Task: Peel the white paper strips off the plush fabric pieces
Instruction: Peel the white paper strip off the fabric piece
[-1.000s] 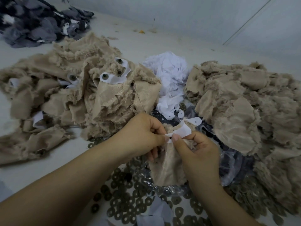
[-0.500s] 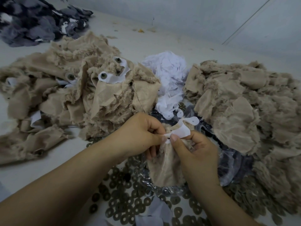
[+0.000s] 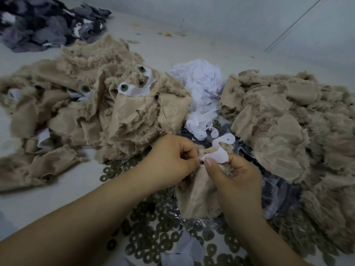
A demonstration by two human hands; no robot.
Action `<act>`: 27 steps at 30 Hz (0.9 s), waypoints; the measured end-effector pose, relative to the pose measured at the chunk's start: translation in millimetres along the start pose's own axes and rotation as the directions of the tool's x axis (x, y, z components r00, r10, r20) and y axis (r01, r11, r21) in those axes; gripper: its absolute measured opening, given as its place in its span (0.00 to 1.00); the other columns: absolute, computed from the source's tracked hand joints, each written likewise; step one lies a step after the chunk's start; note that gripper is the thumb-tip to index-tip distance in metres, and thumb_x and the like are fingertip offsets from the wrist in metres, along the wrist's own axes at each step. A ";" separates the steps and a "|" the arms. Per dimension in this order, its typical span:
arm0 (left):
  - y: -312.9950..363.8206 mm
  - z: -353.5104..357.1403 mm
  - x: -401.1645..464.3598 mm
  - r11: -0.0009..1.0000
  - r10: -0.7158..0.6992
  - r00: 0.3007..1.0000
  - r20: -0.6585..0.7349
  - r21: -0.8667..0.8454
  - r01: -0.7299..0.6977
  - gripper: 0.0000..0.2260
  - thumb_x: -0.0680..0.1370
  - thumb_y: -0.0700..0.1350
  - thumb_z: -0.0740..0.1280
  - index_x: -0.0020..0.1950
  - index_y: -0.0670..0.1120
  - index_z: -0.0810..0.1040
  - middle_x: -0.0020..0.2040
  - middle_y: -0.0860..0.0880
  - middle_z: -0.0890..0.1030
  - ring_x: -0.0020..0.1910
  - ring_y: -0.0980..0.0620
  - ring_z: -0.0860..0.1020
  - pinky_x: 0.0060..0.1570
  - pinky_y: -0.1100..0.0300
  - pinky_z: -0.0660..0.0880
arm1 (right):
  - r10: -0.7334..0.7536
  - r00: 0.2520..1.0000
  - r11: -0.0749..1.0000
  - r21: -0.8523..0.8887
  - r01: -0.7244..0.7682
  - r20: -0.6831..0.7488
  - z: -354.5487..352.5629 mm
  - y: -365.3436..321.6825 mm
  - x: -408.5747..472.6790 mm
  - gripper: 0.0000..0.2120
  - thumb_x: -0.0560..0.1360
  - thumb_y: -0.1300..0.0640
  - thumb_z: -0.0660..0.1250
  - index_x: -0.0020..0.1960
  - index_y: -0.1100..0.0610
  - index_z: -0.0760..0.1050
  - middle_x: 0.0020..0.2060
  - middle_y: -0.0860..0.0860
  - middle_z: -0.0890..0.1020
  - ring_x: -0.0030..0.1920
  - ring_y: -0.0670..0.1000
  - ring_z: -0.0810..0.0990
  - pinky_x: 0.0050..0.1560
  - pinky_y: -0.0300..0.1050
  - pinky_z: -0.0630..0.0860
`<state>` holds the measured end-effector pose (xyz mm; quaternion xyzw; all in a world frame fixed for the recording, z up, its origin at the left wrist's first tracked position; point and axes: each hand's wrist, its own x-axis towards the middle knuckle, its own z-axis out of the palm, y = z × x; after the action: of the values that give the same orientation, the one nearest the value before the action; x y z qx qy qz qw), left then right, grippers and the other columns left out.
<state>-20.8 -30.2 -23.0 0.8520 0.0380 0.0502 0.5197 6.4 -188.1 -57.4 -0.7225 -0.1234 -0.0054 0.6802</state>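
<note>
Now the strip (image 3: 221,154) is lifting: compared with a second ago, a small dark stud (image 3: 201,162) shows bare at its near end, so this peel looks close to done.
Both hands pinch at the stud; the left hand (image 3: 171,158) grips the held tan piece (image 3: 196,191), near centre, and the right hand (image 3: 234,179) pinches the strip against it. Counted: two tan heaps, left (image 3: 76,112) and right (image 3: 292,127), one white scrap pile (image 3: 199,87) between them, one grey heap (image 3: 42,24) far left; the near washers (image 3: 153,242) are too many to count.
</note>
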 end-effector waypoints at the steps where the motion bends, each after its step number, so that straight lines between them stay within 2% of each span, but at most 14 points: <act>1: 1.2 -4.5 0.9 1.000 -0.024 0.999 0.024 0.014 0.024 0.09 0.73 0.36 0.74 0.32 0.41 0.80 0.23 0.56 0.75 0.23 0.63 0.70 0.27 0.70 0.68 | 0.003 1.000 1.000 0.001 -0.003 -0.004 0.2 -0.1 0.1 0.09 0.73 0.60 0.75 0.39 0.46 0.84 0.37 0.48 0.86 0.37 0.43 0.82 0.38 0.37 0.81; 4: 3.6 -30.0 3.1 0.992 -0.120 0.988 0.097 0.059 0.114 0.08 0.70 0.42 0.77 0.33 0.45 0.82 0.24 0.53 0.78 0.23 0.60 0.73 0.25 0.68 0.70 | 0.005 1.000 1.000 0.002 -0.005 -0.013 1.3 0.9 0.0 0.08 0.73 0.59 0.75 0.40 0.46 0.84 0.37 0.46 0.86 0.38 0.43 0.84 0.38 0.36 0.80; 6: 2.2 -50.5 4.6 0.973 -0.142 0.980 0.138 0.200 0.113 0.07 0.69 0.43 0.79 0.33 0.47 0.83 0.27 0.53 0.81 0.25 0.61 0.75 0.27 0.70 0.71 | 0.004 1.000 1.000 -0.004 -0.004 -0.016 1.4 1.1 -0.1 0.09 0.74 0.59 0.74 0.41 0.46 0.84 0.38 0.43 0.86 0.39 0.41 0.84 0.37 0.33 0.79; 9: -3.4 -63.7 2.4 0.858 -0.219 0.944 0.246 0.509 0.066 0.05 0.69 0.45 0.79 0.35 0.49 0.84 0.31 0.54 0.82 0.29 0.61 0.78 0.31 0.69 0.74 | -0.004 1.000 1.000 -0.027 0.003 -0.008 1.7 1.1 -0.4 0.09 0.74 0.59 0.74 0.41 0.45 0.83 0.38 0.41 0.86 0.39 0.41 0.84 0.37 0.32 0.78; 13: -12.4 -52.1 -2.7 0.715 -0.292 0.912 0.287 0.700 0.009 0.06 0.70 0.46 0.78 0.38 0.48 0.82 0.36 0.53 0.82 0.35 0.57 0.78 0.36 0.62 0.77 | 0.002 1.000 1.000 -0.024 -0.002 -0.004 2.0 1.2 -1.1 0.07 0.73 0.58 0.74 0.42 0.46 0.84 0.37 0.42 0.86 0.38 0.41 0.84 0.36 0.33 0.79; 17: -9.5 -59.2 -6.4 0.693 -0.244 0.938 0.245 0.721 -0.008 0.06 0.71 0.45 0.75 0.35 0.48 0.81 0.32 0.54 0.80 0.33 0.58 0.77 0.32 0.65 0.75 | 0.011 1.000 1.000 -0.004 -0.011 0.002 2.0 0.8 -1.5 0.09 0.73 0.58 0.74 0.39 0.43 0.85 0.38 0.43 0.87 0.40 0.43 0.85 0.38 0.34 0.80; 19: -10.2 -68.4 -7.5 0.616 -0.269 0.937 0.225 0.788 -0.012 0.06 0.71 0.42 0.71 0.34 0.47 0.80 0.33 0.52 0.80 0.33 0.55 0.78 0.32 0.61 0.75 | 0.015 1.000 1.000 -0.005 -0.014 0.006 2.2 0.8 -1.8 0.10 0.73 0.57 0.74 0.40 0.41 0.84 0.38 0.43 0.87 0.39 0.44 0.85 0.38 0.36 0.81; 21: -12.6 -70.9 -9.2 0.564 -0.321 0.910 0.262 0.825 -0.038 0.05 0.70 0.40 0.68 0.33 0.45 0.78 0.35 0.48 0.80 0.33 0.50 0.76 0.33 0.56 0.74 | 0.011 1.000 1.000 -0.008 -0.011 0.008 2.9 0.1 -1.9 0.10 0.73 0.56 0.74 0.40 0.40 0.84 0.37 0.43 0.86 0.38 0.43 0.84 0.36 0.36 0.80; 23: -16.0 -66.3 -10.3 0.582 -0.336 0.891 0.304 0.811 -0.057 0.04 0.70 0.41 0.71 0.36 0.47 0.81 0.35 0.54 0.81 0.33 0.54 0.77 0.34 0.59 0.74 | 0.011 1.000 1.000 -0.009 -0.011 0.006 2.7 -0.3 -1.6 0.11 0.73 0.56 0.75 0.39 0.40 0.84 0.36 0.43 0.86 0.37 0.42 0.84 0.36 0.35 0.80; 24: -16.9 -63.0 -10.3 0.617 -0.316 0.898 0.306 0.785 -0.051 0.02 0.70 0.43 0.74 0.39 0.50 0.83 0.34 0.57 0.80 0.33 0.59 0.77 0.32 0.64 0.73 | 0.013 1.000 1.000 -0.008 -0.013 0.006 2.5 -0.3 -1.6 0.11 0.73 0.56 0.75 0.39 0.40 0.84 0.36 0.44 0.86 0.37 0.42 0.84 0.36 0.35 0.80; 26: -18.4 -55.7 -9.6 0.687 -0.257 0.921 0.293 0.726 -0.040 0.06 0.69 0.45 0.77 0.43 0.53 0.83 0.30 0.64 0.77 0.32 0.65 0.76 0.28 0.71 0.67 | 0.016 1.000 1.000 -0.009 -0.015 0.011 2.1 0.5 -1.9 0.10 0.73 0.56 0.75 0.40 0.40 0.84 0.37 0.44 0.86 0.38 0.44 0.85 0.37 0.36 0.81; 27: -20.0 -52.7 -8.9 0.695 -0.227 0.932 0.284 0.718 -0.050 0.08 0.69 0.45 0.77 0.45 0.53 0.83 0.29 0.63 0.76 0.31 0.64 0.75 0.28 0.71 0.66 | 0.014 1.000 1.000 -0.013 -0.014 0.014 2.0 0.8 -1.9 0.10 0.73 0.56 0.74 0.41 0.40 0.84 0.37 0.44 0.86 0.39 0.44 0.85 0.37 0.37 0.81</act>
<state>-36.5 24.4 -17.1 0.9780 0.0030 -0.1468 0.1482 4.3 -186.6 -58.7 -0.7277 -0.1230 0.0034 0.6748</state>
